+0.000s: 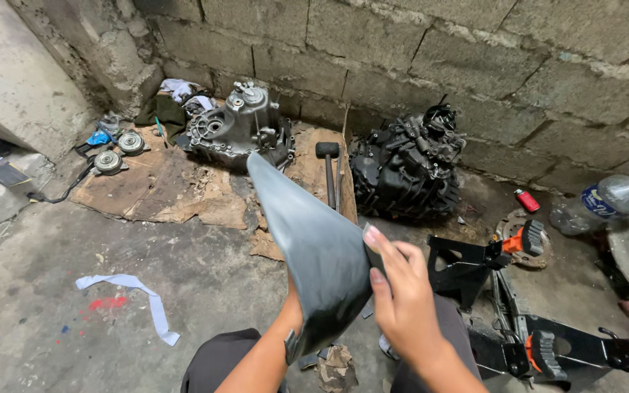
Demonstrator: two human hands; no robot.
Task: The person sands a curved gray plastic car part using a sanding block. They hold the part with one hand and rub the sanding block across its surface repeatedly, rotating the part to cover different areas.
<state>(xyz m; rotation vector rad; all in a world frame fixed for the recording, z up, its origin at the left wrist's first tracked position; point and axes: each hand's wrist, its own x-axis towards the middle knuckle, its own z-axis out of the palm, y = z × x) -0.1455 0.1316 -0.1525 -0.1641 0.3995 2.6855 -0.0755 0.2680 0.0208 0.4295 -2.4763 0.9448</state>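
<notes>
Dark rubber sheet (314,247) curls upward, pinched at its edge by the right hand (402,298); the left hand (293,306) is hidden behind it, grip untellable. Beyond lies a hammer (327,164).

Grey gearbox housing (240,129) sits on torn cardboard (161,189) by the block wall (475,58), a black engine block (406,171) beside it, rubber mallet (327,169) between them. Two pulleys (118,151) lie left, plastic bottle (606,202) and red lighter (526,200) right.
</notes>
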